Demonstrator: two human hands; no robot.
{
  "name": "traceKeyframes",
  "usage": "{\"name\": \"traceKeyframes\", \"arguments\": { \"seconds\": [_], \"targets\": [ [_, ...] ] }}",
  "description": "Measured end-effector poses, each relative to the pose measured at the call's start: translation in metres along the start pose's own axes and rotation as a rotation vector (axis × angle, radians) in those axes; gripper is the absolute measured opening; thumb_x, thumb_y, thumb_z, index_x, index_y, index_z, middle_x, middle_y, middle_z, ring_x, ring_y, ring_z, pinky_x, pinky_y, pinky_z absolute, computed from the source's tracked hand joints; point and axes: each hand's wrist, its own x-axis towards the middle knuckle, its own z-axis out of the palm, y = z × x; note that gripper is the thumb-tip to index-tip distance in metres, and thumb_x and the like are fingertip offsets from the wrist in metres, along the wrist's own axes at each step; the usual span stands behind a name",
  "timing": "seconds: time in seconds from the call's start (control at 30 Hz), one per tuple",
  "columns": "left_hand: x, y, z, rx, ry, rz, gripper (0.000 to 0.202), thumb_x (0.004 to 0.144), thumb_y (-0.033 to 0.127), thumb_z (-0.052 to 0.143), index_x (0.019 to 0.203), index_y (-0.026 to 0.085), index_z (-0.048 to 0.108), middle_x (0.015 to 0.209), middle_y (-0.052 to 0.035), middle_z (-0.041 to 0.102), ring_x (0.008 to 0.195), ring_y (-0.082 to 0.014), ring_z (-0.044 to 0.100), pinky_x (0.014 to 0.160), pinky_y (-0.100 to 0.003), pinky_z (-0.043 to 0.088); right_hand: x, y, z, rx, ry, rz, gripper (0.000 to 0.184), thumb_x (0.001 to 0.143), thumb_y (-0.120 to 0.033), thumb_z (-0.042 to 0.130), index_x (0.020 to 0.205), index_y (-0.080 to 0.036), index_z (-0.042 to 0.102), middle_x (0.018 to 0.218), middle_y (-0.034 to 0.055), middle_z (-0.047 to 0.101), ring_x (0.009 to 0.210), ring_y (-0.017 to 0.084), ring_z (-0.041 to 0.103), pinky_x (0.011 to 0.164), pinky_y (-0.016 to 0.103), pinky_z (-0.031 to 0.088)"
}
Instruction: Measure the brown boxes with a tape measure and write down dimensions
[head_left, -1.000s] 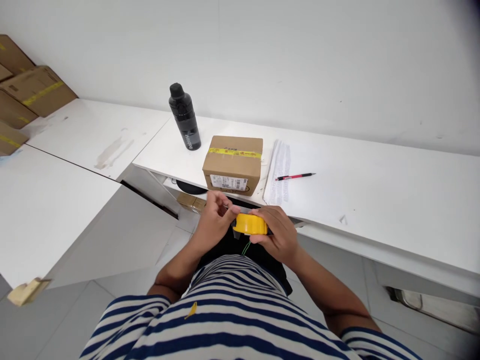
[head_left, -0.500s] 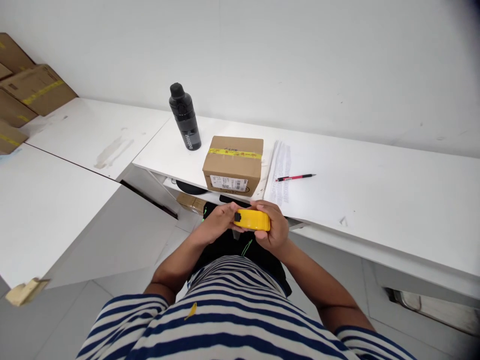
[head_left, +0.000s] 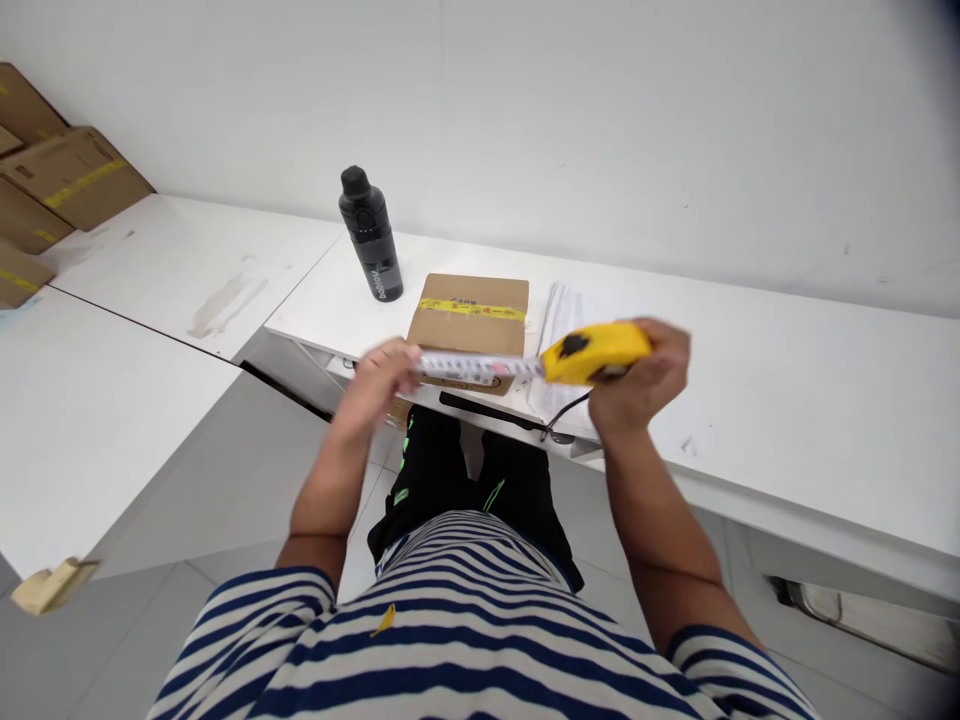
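Note:
My right hand [head_left: 641, 378] is closed around a yellow tape measure [head_left: 596, 352], whose dark wrist cord dangles beneath it. From the case a white blade [head_left: 517, 367] is drawn out leftward, and my left hand [head_left: 381, 378] pinches its free end. The stretched blade passes in front of a cardboard box [head_left: 469, 322] sealed with yellow tape, hiding part of its front label. Whether blade and box touch I cannot tell. Both hands are slightly blurred.
A black bottle [head_left: 371, 235] stands left of the box. Printed papers [head_left: 559, 320] lie to its right on the white table [head_left: 787, 400]. Several cardboard boxes [head_left: 82, 180] are stacked far left. A white wall [head_left: 637, 130] rises behind.
My hands have moved apart and up, pulling the blade out of the tape measure. The case went right with my right hand. The red pen on the papers is now out of sight.

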Motion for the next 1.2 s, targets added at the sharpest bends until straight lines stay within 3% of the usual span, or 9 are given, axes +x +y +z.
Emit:
{"name": "traceKeyframes", "arguments": {
  "seconds": [0.13, 0.27, 0.43, 0.73, 0.87, 0.97, 1.03, 1.1, 1.2],
  "targets": [
    [0.066, 0.027, -0.043, 0.125, 0.057, 0.062, 0.037, 0.084, 0.043, 0.07, 0.065, 0.019, 0.05, 0.057, 0.0053, 0.043, 0.053, -0.0067, 0.042, 0.057, -0.022, 0.042, 0.044, 0.047, 0.022, 0.011, -0.014, 0.128, 0.07, 0.101, -0.073, 0.023, 0.104, -0.018, 0.065, 0.1, 0.0127, 0.066, 0.085, 0.022, 0.068, 0.071, 0.04, 0.056],
    [0.103, 0.021, -0.04, 0.407, -0.119, -0.06, 0.037, 0.08, 0.047, 0.075, 0.069, 0.017, 0.057, 0.062, 0.002, 0.051, 0.057, -0.0093, 0.046, 0.055, -0.024, 0.037, 0.04, 0.058, 0.045, 0.017, -0.176, 0.079, 0.07, 0.1, -0.073, 0.028, 0.111, -0.016, 0.067, 0.1, 0.0133, 0.068, 0.09, 0.024, 0.069, 0.08, 0.045, 0.057],
    [0.101, 0.0, -0.023, 0.464, -0.148, -0.066, 0.047, 0.08, 0.063, 0.07, 0.076, 0.018, 0.057, 0.066, 0.0017, 0.052, 0.058, -0.0115, 0.046, 0.053, -0.025, 0.033, 0.016, 0.051, 0.058, -0.021, -0.198, -0.019, 0.068, 0.101, -0.071, 0.028, 0.115, -0.018, 0.069, 0.105, 0.0136, 0.071, 0.098, 0.026, 0.07, 0.092, 0.046, 0.056],
    [0.098, 0.011, -0.04, 0.405, -0.214, 0.028, 0.048, 0.085, 0.061, 0.064, 0.067, 0.019, 0.05, 0.062, 0.0028, 0.044, 0.055, -0.0099, 0.039, 0.053, -0.025, 0.03, 0.025, 0.061, 0.053, -0.003, -0.221, 0.022, 0.07, 0.098, -0.074, 0.034, 0.115, -0.015, 0.068, 0.108, 0.0156, 0.071, 0.101, 0.028, 0.07, 0.089, 0.046, 0.057],
    [0.117, 0.042, -0.038, 0.334, -0.111, 0.148, 0.04, 0.09, 0.052, 0.063, 0.071, 0.019, 0.049, 0.067, 0.002, 0.048, 0.057, -0.0096, 0.043, 0.057, -0.025, 0.036, 0.023, 0.028, 0.027, -0.011, -0.133, -0.047, 0.069, 0.097, -0.074, 0.039, 0.126, -0.017, 0.065, 0.109, 0.0148, 0.066, 0.1, 0.029, 0.067, 0.091, 0.05, 0.056],
    [0.139, 0.067, -0.021, 0.327, -0.16, 0.219, 0.036, 0.096, 0.047, 0.056, 0.074, 0.02, 0.048, 0.066, 0.0013, 0.049, 0.057, -0.0104, 0.045, 0.062, -0.027, 0.039, -0.003, -0.025, 0.007, -0.002, -0.179, -0.21, 0.069, 0.088, -0.063, 0.067, 0.144, -0.025, 0.051, 0.121, 0.0143, 0.058, 0.112, 0.032, 0.061, 0.098, 0.055, 0.053],
    [0.153, 0.075, -0.003, 0.465, -0.254, 0.26, 0.034, 0.097, 0.046, 0.054, 0.076, 0.019, 0.051, 0.07, -0.0012, 0.054, 0.063, -0.0132, 0.051, 0.068, -0.028, 0.043, -0.028, -0.062, 0.001, -0.035, -0.307, -0.219, 0.073, 0.084, -0.043, 0.077, 0.148, -0.03, 0.044, 0.136, 0.0161, 0.051, 0.126, 0.035, 0.055, 0.102, 0.057, 0.052],
    [0.163, 0.074, 0.018, 0.675, -0.331, 0.295, 0.033, 0.098, 0.045, 0.052, 0.078, 0.018, 0.056, 0.078, -0.005, 0.061, 0.074, -0.0175, 0.057, 0.077, -0.031, 0.045, -0.051, -0.091, 0.007, -0.077, -0.359, -0.215, 0.063, 0.087, -0.028, 0.072, 0.144, -0.031, 0.047, 0.142, 0.0171, 0.047, 0.123, 0.032, 0.059, 0.095, 0.051, 0.057],
    [0.167, 0.057, 0.042, 1.04, -0.305, 0.235, 0.032, 0.098, 0.043, 0.048, 0.086, 0.017, 0.062, 0.098, -0.0121, 0.069, 0.096, -0.0262, 0.061, 0.093, -0.039, 0.045, -0.067, -0.106, 0.031, -0.196, -0.369, -0.267, 0.048, 0.087, -0.02, 0.063, 0.134, -0.028, 0.054, 0.133, 0.0156, 0.057, 0.114, 0.029, 0.065, 0.083, 0.043, 0.062]
  ]
}}
